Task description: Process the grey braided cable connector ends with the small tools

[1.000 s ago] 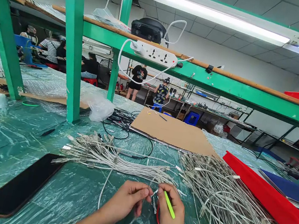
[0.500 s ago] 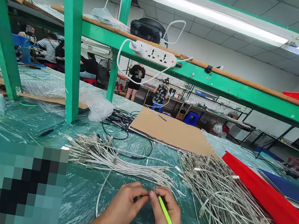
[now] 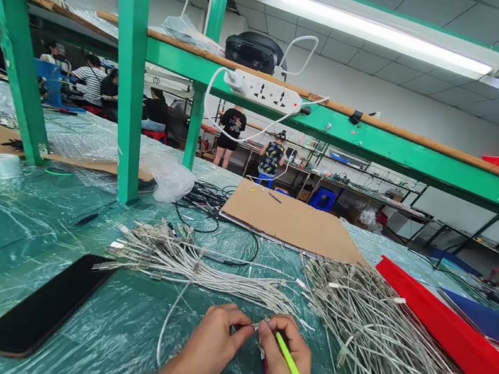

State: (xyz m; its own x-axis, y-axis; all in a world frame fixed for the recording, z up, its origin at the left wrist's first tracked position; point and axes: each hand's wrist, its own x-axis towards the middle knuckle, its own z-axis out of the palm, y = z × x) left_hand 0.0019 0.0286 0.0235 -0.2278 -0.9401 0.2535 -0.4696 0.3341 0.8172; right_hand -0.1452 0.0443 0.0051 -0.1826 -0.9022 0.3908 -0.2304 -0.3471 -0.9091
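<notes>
My left hand [image 3: 218, 338] is closed in a pinch, its fingertips meeting those of my right hand at a tiny silvery piece too small to make out. My right hand [image 3: 288, 353] is closed as well, with a thin neon-yellow stick-like tool [image 3: 288, 358] lodged between its fingers and slanting down to the right. Some silvery and reddish bits show beneath the right fingers. Just beyond both hands lies a tied bundle of whitish cables [image 3: 215, 278] with metal USB-type plugs at its left end. One loose cable [image 3: 165, 326] curves from it toward my left forearm.
A big heap of similar cables [image 3: 377, 336] spreads at right beside a red tray [image 3: 445, 334]. At left lies a black phone [image 3: 42, 305]. Behind are cardboard [image 3: 292, 219], black cables [image 3: 202, 198] and a green shelf frame [image 3: 133, 78] with a power strip [image 3: 265, 92]. People work farther back.
The view has shifted slightly, so most things sit a little farther right. Both hands keep their pinch, with the silvery piece now showing more between the fingertips. The phone, blurred out before, shows clearly.
</notes>
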